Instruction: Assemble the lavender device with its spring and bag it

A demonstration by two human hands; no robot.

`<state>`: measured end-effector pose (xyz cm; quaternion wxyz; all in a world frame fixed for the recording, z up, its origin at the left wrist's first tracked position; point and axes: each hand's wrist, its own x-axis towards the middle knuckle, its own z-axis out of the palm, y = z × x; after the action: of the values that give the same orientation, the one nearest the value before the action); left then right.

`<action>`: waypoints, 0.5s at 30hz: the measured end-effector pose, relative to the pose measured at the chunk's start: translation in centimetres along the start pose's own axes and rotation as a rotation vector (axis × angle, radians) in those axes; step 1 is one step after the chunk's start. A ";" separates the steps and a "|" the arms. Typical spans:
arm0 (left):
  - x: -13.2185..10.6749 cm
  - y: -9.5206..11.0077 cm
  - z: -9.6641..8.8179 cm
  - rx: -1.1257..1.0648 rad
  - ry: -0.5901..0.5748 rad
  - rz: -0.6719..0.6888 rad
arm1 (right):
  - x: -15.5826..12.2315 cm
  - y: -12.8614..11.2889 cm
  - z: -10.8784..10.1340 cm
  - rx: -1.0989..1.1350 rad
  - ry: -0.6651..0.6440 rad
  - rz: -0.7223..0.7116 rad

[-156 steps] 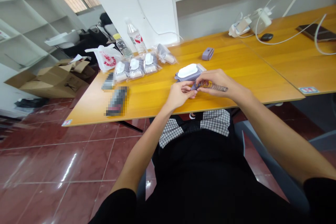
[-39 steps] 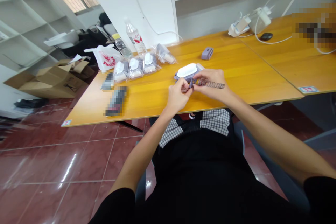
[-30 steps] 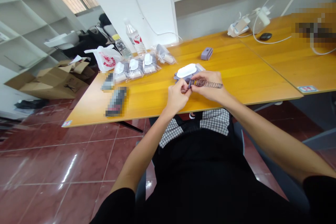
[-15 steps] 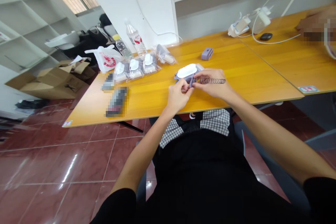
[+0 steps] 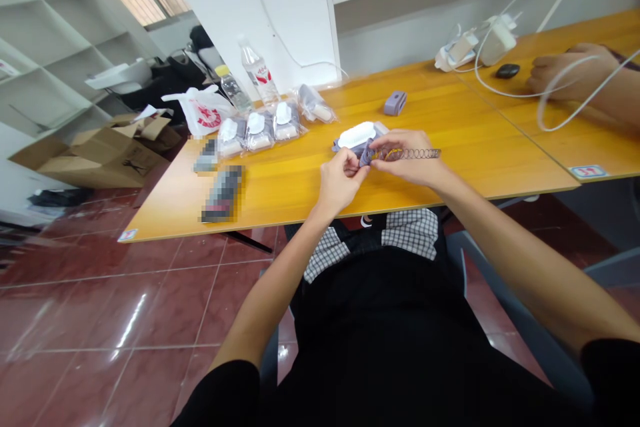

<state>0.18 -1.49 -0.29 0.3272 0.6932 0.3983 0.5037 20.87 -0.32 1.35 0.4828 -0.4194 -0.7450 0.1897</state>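
Note:
My left hand (image 5: pixel 343 180) is closed, thumb and fingertips pinching a small grey-purple plastic part (image 5: pixel 366 153). From that part a long thin metal coil spring (image 5: pixel 421 153) runs to the right, past the fingers of my right hand (image 5: pixel 407 143). The right thumb and forefinger close around the spring where it meets the part; the exact contact is partly hidden. Just behind both hands lies a grey-purple device with a white oval bristled pad (image 5: pixel 357 135), its near side partly covered by my fingers. Farther back on the table (image 5: pixel 285 193) sits a loose grey-purple piece (image 5: pixel 395 103).
Several bagged devices (image 5: pixel 259 132) line the table's back left, near two bottles (image 5: pixel 260 73) and a white plastic bag (image 5: pixel 200 111). Two blurred-out items lie at left. Chargers (image 5: pixel 457 50), a mouse (image 5: pixel 507 71), a cable and another person's hand (image 5: pixel 575 70) are at right.
The spring reaches farther right past my right hand, and the plastic part has tilted slightly. My hands stay in nearly the same place. The other person's hand has moved left, toward the mouse.

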 end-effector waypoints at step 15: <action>0.0 0.1 0.0 -0.040 -0.042 -0.007 | -0.3 1.1 -0.4 -0.203 -0.122 -0.350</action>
<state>0.20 -1.54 -0.19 0.3510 0.6955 0.3839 0.4957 21.72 0.01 0.61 0.4175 -0.3176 -0.8497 0.0520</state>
